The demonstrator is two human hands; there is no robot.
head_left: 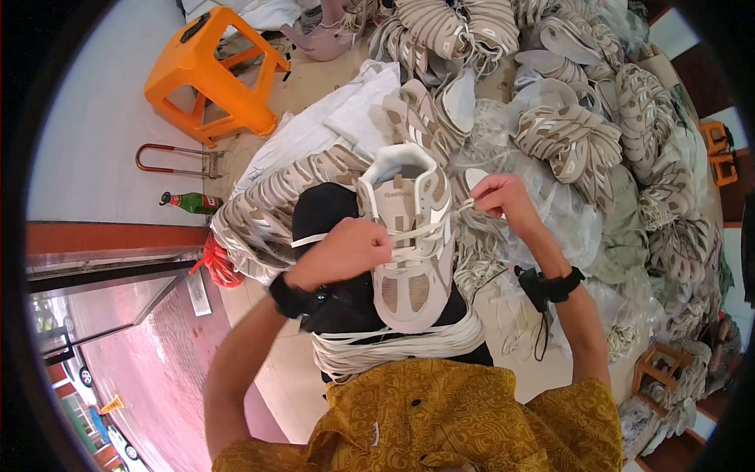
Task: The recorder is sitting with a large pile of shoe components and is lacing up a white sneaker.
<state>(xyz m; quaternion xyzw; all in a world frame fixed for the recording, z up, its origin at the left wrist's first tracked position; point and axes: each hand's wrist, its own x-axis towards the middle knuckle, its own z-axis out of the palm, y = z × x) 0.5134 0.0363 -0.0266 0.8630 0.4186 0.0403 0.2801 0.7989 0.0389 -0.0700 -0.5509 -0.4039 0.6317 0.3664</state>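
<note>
Over the person's lap, I see the shoe (399,212) toe toward the body, presumably to keep its top within reach of both hands. The right hand (507,203) pinches a lace (465,205) beside it. The left hand (354,245) curls at its left edge, fingertips hidden; I cannot tell its grip. Spare laces (401,346) lie nearby, probably for easy reach; the sole is out of sight.

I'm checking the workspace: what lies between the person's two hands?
Head view: the beige shoe, with pale laces across it, lies between the left hand and right hand.
</note>
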